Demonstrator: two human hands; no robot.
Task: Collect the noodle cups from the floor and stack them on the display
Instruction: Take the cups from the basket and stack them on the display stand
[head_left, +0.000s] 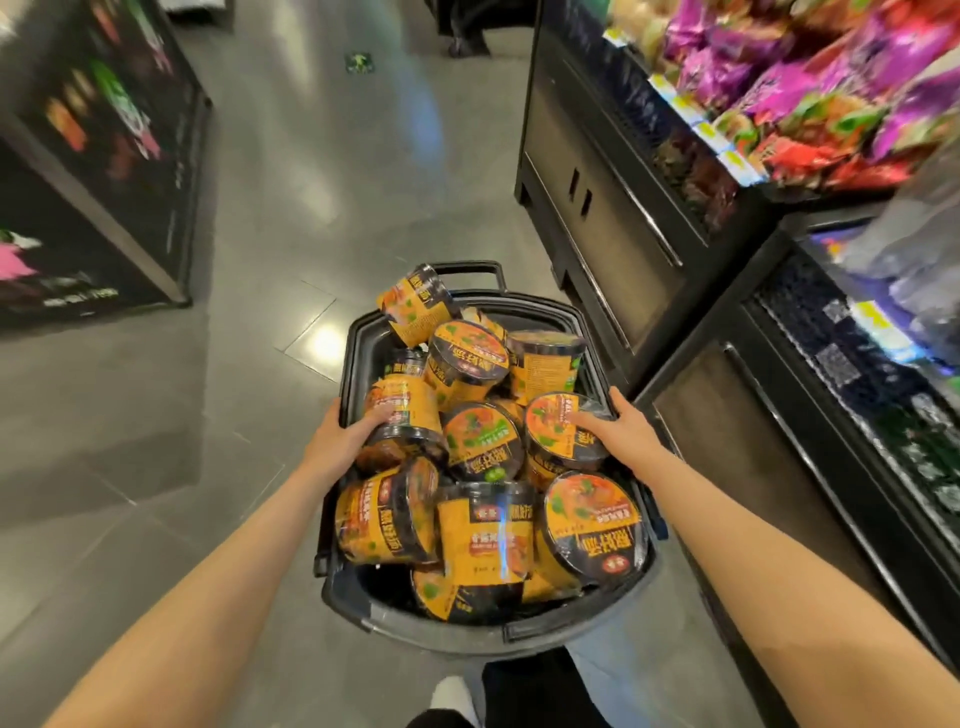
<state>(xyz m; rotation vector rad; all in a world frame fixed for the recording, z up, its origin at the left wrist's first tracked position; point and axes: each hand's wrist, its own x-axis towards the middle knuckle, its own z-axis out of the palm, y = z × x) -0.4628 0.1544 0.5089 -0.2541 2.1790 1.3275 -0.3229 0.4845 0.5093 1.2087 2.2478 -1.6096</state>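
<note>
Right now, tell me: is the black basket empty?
No, the black basket is heaped with orange noodle cups, and both hands reach into it.
</note>
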